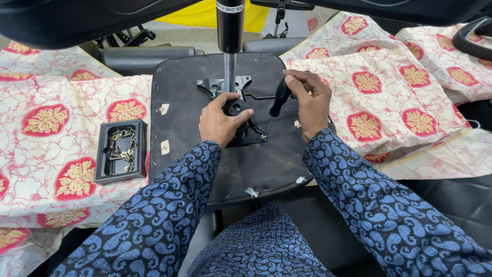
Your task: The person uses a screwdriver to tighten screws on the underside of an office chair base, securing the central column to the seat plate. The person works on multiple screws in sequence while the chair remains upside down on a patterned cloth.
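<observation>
Gripping black knob at base of gas cylinder (230, 61): left hand (221, 122), fingers closed around it. Right hand (309, 102) closed around black lever handle (281, 96). Both on metal mechanism plate (241, 110), sitting centre of upturned chair seat (225, 149) on patterned cloth-covered surface (389, 97). Judged: plate in place, cylinder standing in it; whether screws are in, cannot tell. Black tray of screws (121, 151) left of seat, well apart from hands. Chair armrest (469, 36) far right. Nothing blocks hands.
</observation>
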